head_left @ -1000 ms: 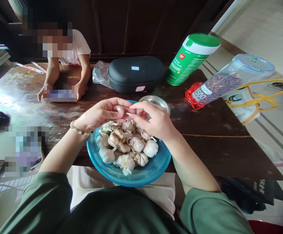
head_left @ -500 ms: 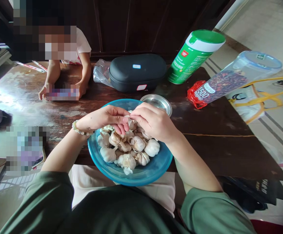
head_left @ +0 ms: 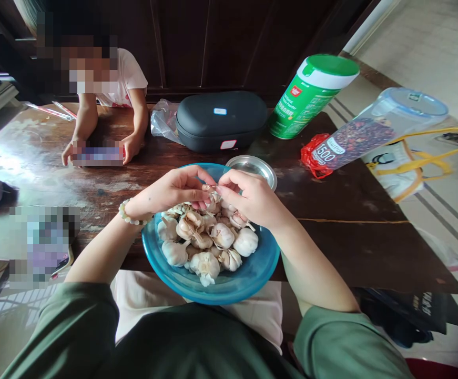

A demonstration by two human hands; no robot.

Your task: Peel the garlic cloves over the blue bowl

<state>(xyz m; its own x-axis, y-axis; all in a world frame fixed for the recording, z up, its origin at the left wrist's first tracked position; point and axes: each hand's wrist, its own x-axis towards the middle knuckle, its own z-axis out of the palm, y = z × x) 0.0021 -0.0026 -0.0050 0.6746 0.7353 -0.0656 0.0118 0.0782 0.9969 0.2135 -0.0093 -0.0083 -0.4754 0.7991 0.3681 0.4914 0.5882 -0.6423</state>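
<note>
Left hand (head_left: 169, 190), right hand (head_left: 253, 197) half-closed, fingertips both pinching clove (head_left: 212, 192) over bowl (head_left: 213, 292) at 12 o'clock; keep pinch light, above bulbs (head_left: 222, 236).

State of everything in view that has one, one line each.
Left hand: fingers closed on small pale garlic clove
Right hand: fingers pinching that clove
Round glossy blue bowl: heaped with bulbs
White papery garlic bulbs: mostly whole, some skins loose
Black oval zip case: closed
Green-and-white cylindrical canister: lid on
Clear plastic jar with blue lid: lid on, dark contents inside
</note>
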